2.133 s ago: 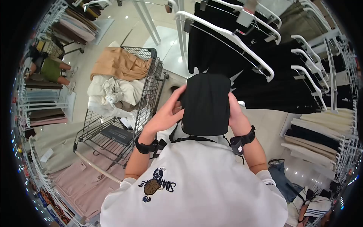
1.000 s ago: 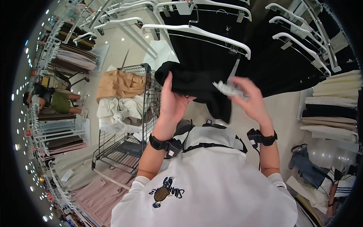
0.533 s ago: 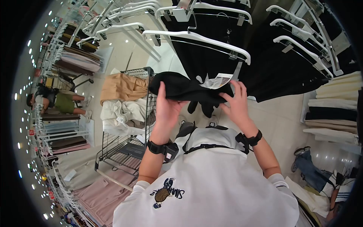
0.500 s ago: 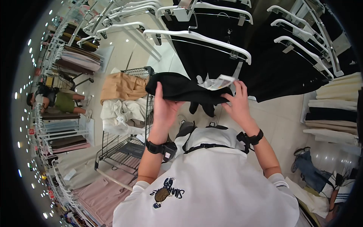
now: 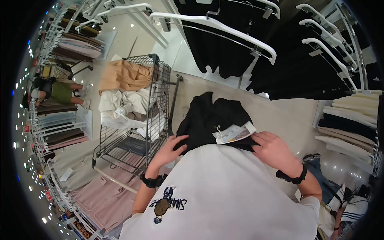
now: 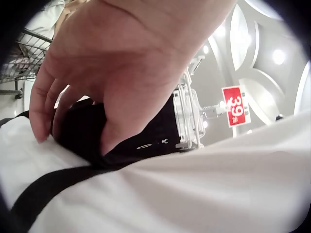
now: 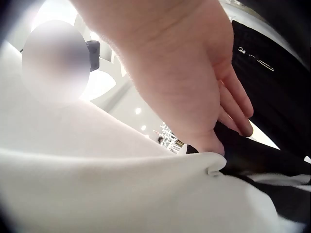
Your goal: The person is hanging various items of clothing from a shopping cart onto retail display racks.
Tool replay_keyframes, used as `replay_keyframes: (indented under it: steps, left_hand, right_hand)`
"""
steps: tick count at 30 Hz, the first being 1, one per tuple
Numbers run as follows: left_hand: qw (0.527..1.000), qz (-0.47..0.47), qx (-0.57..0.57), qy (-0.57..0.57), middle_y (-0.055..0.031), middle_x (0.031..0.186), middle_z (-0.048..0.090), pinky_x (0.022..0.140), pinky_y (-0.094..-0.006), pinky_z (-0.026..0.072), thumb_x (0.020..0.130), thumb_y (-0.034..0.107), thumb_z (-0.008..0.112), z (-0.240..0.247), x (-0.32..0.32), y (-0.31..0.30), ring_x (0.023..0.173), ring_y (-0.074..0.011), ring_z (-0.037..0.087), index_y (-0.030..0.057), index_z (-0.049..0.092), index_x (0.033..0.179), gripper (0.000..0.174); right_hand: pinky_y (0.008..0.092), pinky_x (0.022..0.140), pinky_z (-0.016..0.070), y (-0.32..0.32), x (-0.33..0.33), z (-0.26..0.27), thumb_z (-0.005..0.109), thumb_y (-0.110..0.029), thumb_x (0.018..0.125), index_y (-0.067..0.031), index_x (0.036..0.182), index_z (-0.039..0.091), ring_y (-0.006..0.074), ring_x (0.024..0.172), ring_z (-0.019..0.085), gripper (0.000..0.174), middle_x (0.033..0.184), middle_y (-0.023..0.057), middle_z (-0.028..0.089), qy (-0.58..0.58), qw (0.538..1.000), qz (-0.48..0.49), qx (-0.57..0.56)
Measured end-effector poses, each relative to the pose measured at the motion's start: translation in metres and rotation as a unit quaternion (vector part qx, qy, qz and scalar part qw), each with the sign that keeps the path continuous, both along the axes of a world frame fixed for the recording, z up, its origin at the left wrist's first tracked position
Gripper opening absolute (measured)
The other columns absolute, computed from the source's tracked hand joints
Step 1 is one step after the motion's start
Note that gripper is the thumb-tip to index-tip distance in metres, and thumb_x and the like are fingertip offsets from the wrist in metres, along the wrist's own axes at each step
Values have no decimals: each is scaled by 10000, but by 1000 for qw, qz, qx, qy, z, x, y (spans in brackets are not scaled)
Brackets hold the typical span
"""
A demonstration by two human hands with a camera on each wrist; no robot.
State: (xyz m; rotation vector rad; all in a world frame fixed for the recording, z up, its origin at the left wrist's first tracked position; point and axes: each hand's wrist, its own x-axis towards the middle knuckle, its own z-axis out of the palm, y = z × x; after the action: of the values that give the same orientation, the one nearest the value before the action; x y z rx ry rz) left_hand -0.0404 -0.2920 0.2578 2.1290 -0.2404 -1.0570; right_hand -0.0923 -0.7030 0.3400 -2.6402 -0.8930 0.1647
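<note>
A pair of black pants [image 5: 216,120] lies spread against the front of the white shirt [image 5: 216,184], with two leg shapes hanging down from the waist. My left hand [image 5: 170,151] grips one side of the waist; in the left wrist view, that hand's thumb and fingers [image 6: 80,94] close round the black cloth. At the opposite side, my right hand [image 5: 275,150] pinches the waist edge. Its thumb [image 7: 206,141] presses the cloth in the right wrist view. A white paper tag [image 5: 235,133] on a string lies over the waist, close to the right fingers.
On the left stands a wire shopping cart [image 5: 154,104] with tan trousers [image 5: 126,76] and white clothes [image 5: 124,102] in it. Ahead, white hangers [image 5: 216,26] carry black garments [image 5: 220,52]. Folded clothes [image 5: 344,124] hang at the right, where another person [image 5: 340,204] is partly visible.
The black pants, bunched between both hands out in front, have been lowered and spread against the shirt. Both hands have come down toward the body and moved apart.
</note>
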Motion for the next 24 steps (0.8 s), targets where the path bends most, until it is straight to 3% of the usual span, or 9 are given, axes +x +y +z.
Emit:
replay_keyframes:
  steps: [5,7,9,11,13,15,17,20,24]
  left_hand:
    - [997,-38,-60,-20,-244,1683,117,1243,-467,219,915,262,728,3,-1,11,1543,-423,167,219,568,1473,582]
    - [984,-94,-98,-113,-209,1668,233,1235,-443,254,906,238,722,0,5,10,1526,-392,256,179,598,1437,548]
    - [986,-88,-120,-71,-202,1576,383,1183,-422,333,910,228,715,-1,17,5,1447,-374,386,136,620,1396,504]
    - [986,-80,-144,-27,-196,1484,534,1131,-400,412,915,218,707,0,31,-2,1367,-355,516,94,642,1356,463]
    - [991,-86,-91,-37,-199,1153,717,935,-382,531,934,199,685,5,46,-7,1077,-356,690,22,666,1260,371]
    - [988,-105,-73,-90,-242,983,716,765,-402,542,960,188,658,-6,61,-8,888,-395,693,-8,671,1204,314]
    - [983,-146,-59,-92,-179,842,688,668,-371,493,1000,181,616,-10,83,-10,714,-294,615,-14,663,1193,278]
    - [991,-101,-64,-59,-156,800,676,632,-364,457,1014,197,601,16,132,-13,685,-224,566,-12,662,1198,284]
    - [988,-140,2,-70,-168,1021,712,848,-329,503,1008,204,604,69,188,-17,941,-232,650,-24,648,1251,336]
  right_hand:
    - [390,890,551,-1,4,2,728,-151,802,-4,782,703,291,995,682,150,1079,133,719,75,995,-14,65]
    - [399,826,559,-6,14,4,727,-158,823,0,797,699,300,928,687,162,1036,130,717,105,988,-14,111]
    - [426,685,512,-13,28,12,764,-182,856,13,826,689,348,785,647,212,920,149,683,259,961,-20,100]
    - [430,644,480,-16,40,15,759,-180,867,17,830,681,364,740,621,215,852,160,656,256,955,-57,139]
    - [433,603,448,-22,58,11,755,-178,878,20,834,674,380,695,594,219,784,170,628,251,947,-90,177]
    - [407,596,462,-31,76,-1,739,-189,894,27,843,667,371,666,593,233,775,157,635,192,963,-92,167]
    - [396,589,461,-36,97,-4,747,-193,887,23,849,671,365,656,590,232,761,156,632,180,961,-125,167]
    - [361,581,474,-41,114,8,766,-182,870,28,873,689,337,636,591,223,757,148,646,162,960,-170,151]
    - [313,557,499,-55,124,16,799,-161,831,34,894,718,292,635,637,220,792,138,687,124,974,-168,88]
